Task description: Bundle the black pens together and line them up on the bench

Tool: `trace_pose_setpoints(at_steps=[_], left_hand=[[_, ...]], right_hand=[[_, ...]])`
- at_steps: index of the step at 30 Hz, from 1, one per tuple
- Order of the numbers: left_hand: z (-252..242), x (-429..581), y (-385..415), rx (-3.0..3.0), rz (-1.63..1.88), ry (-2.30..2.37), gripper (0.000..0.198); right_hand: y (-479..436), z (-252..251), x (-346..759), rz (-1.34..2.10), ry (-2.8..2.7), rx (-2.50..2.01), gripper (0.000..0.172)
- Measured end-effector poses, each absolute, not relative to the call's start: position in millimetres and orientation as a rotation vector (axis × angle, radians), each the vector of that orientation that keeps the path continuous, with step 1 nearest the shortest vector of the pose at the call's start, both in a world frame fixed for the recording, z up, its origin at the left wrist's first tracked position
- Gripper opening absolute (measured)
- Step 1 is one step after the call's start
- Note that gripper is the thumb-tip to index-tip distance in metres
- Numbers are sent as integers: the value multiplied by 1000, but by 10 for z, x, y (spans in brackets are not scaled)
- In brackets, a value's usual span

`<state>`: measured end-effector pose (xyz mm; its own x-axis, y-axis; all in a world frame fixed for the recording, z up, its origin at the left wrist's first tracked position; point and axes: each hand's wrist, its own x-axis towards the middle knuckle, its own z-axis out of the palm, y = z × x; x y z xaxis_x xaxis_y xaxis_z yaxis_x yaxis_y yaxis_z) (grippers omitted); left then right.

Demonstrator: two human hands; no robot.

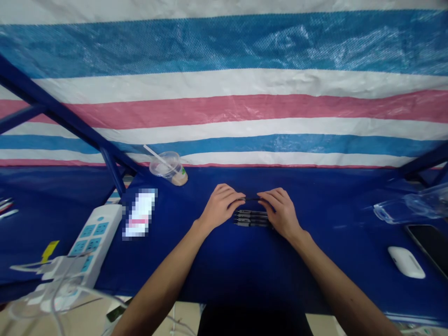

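Note:
A slim dark pen [251, 199] lies level between my two hands, just above or on the blue table. My left hand [221, 205] pinches its left end with thumb and fingertips. At the other end my right hand [281, 210] grips it the same way. Right below it, several black-and-grey pens [252, 218] lie side by side in a row, their tips toward the left. The right ends of that row are partly hidden by my right hand.
A clear plastic cup with a straw [170, 169] tilts at the back left. Nearby are a blurred-out lit phone [140, 213] and a white power strip [91, 242] with cables. On the right are a clear bottle [413, 205], a white earbud case [406, 262] and a dark phone [430, 247].

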<state>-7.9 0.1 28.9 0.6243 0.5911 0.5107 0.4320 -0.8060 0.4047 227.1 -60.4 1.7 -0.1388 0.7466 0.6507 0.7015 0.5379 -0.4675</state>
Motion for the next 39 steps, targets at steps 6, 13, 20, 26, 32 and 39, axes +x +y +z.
trace_pose_setpoints(at_steps=[6, 13, 20, 26, 32, 39], left_hand=[[257, 1, -74, 2618, 893, 769, 18], [262, 19, -91, 2595, 852, 729, 16], [277, 10, -90, 2582, 915, 775, 25], [294, -11, -57, 2589, 815, 877, 23], [264, -9, -48, 2573, 877, 865, 16], [241, -11, -55, 2587, 887, 851, 12]], right_hand=[[-652, 26, 2153, 173, -1896, -1137, 14], [-662, 44, 2136, 162, -1968, -1153, 15], [-656, 68, 2143, 116, -1964, -1182, 11], [-649, 64, 2157, 90, -1937, -1212, 9], [-641, 55, 2180, 102, -1945, -1217, 5], [-640, 43, 2170, 98, -1974, -1222, 5]])
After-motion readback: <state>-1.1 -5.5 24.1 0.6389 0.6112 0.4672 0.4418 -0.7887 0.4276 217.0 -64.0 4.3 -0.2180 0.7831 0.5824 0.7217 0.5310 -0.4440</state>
